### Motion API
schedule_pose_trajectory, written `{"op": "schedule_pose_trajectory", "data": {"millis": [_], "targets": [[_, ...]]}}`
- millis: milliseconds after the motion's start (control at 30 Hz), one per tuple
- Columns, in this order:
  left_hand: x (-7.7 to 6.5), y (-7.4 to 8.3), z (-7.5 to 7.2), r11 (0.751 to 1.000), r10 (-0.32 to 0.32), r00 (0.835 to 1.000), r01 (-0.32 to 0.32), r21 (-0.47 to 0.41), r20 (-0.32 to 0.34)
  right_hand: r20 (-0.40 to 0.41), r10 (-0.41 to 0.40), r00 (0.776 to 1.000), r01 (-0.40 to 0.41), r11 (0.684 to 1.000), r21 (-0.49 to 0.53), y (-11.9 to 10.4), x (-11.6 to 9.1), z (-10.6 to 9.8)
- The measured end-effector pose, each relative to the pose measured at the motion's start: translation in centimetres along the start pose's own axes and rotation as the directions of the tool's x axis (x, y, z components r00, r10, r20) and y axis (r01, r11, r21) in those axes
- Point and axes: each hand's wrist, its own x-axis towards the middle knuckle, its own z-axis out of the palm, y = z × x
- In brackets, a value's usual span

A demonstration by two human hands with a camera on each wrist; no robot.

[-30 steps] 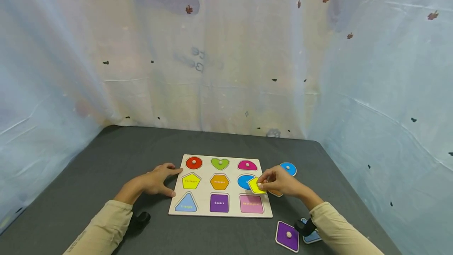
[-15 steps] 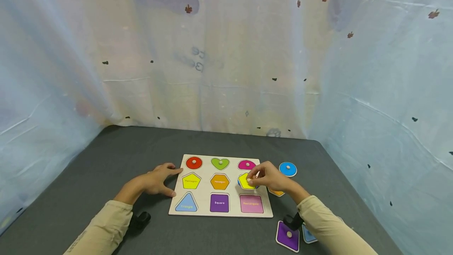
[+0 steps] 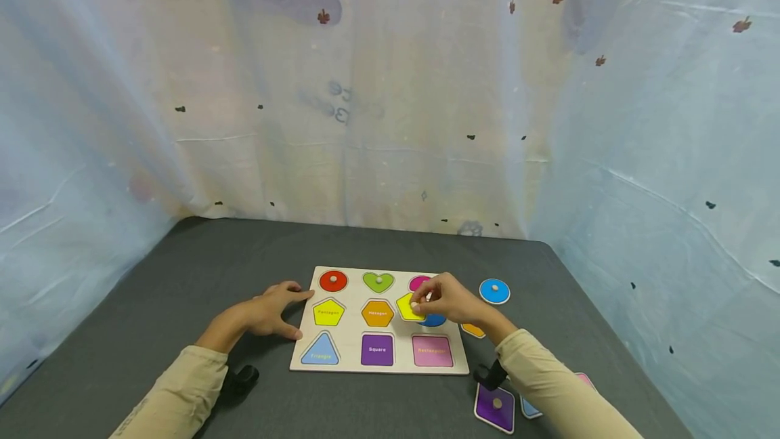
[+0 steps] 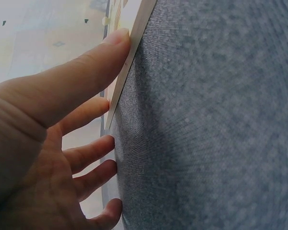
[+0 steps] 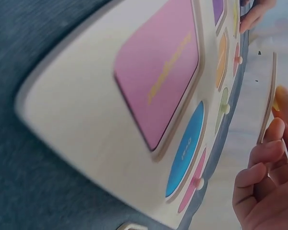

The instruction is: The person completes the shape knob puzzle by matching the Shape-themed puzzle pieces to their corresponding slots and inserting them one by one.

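My right hand (image 3: 447, 300) pinches the small knob of a yellow pentagon puzzle piece (image 3: 407, 307), held over the wooden shape board (image 3: 350, 352). In the right wrist view the piece (image 5: 269, 98) shows nearly edge-on, raised off the board. Part of the blue oval slot (image 3: 434, 320) shows below the hand. My left hand (image 3: 268, 310) rests against the board's left edge, thumb and forefinger spread and touching it. The yellow pentagon slot (image 3: 328, 312) lies near that hand. Knobbed red circle (image 3: 333, 281), green heart (image 3: 378, 282) and magenta half-circle (image 3: 419, 282) pieces sit in the top row.
Right of the board lie a blue knobbed piece (image 3: 494, 291) and a partly hidden orange piece (image 3: 472, 330). Nearer the front are a purple square piece (image 3: 495, 410), a light blue piece (image 3: 529, 408) and a pink piece (image 3: 585, 379), the last two partly under the sleeve.
My right hand has carried the yellow pentagon piece leftward, from the board's right side across the blue oval slot toward the middle. The left hand has stayed in place.
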Motion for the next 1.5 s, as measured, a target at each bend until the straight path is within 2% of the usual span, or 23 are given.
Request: {"op": "schedule_pose_trajectory", "data": {"millis": [300,467,767,1100,1300,1500], "targets": [[-0.1,0.1,0.1,1.000,0.000,1.000,0.000,-0.022,-0.004,-0.010,-0.037,0.999,0.037,0.999,0.002,-0.7,1.2,0.9],[-0.2,0.1,0.1,0.999,0.002,1.000,-0.003,-0.033,-0.004,-0.030,-0.006,1.000,0.006,1.000,-0.026,-1.3,1.9,1.4],[-0.1,-0.1,0.1,1.000,0.000,1.000,0.000,-0.025,-0.005,-0.053,-0.002,0.999,0.002,1.000,0.006,-2.2,2.9,2.2],[0.2,-0.3,0.3,1.000,-0.010,1.000,0.010,-0.002,-0.011,-0.040,-0.014,0.999,0.013,1.000,-0.017,-3.1,3.9,2.9],[0.3,-0.3,0.2,1.000,-0.014,1.000,0.014,0.001,-0.009,-0.024,-0.025,0.999,0.026,1.000,0.006,-3.6,4.7,3.5],[0.2,-0.3,0.2,1.000,-0.012,1.000,0.012,-0.005,-0.009,-0.009,0.012,1.000,-0.012,1.000,0.028,-4.3,5.5,4.3]]}}
